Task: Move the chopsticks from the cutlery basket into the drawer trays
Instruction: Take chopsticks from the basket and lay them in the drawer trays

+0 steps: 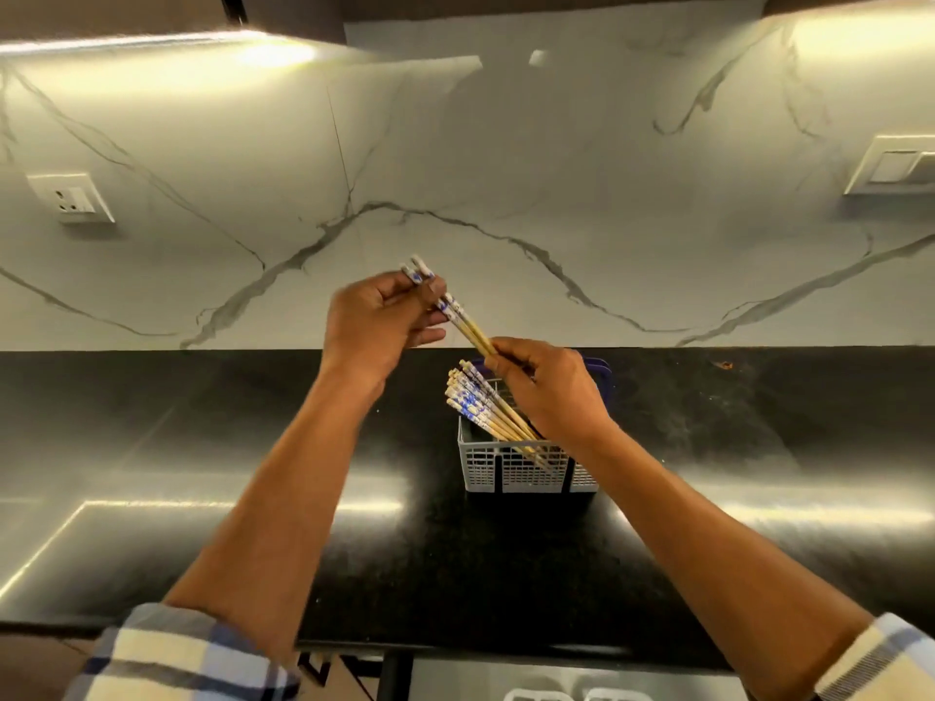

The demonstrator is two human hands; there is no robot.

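1. A polished black stone counter (253,447) meets a white marble-veined backsplash (506,169) with wall sockets (73,198), lit from under the cabinets.
2. The left hand (374,321) and right hand (546,387) together grasp a few blue-patterned bamboo chopsticks (455,316) above the counter.
3. More chopsticks (485,404) lean in the grey plastic cutlery basket (521,470).

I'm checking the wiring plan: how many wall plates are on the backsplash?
2: a socket plate at far left, a switch plate at far right. Others may lie outside the frame.
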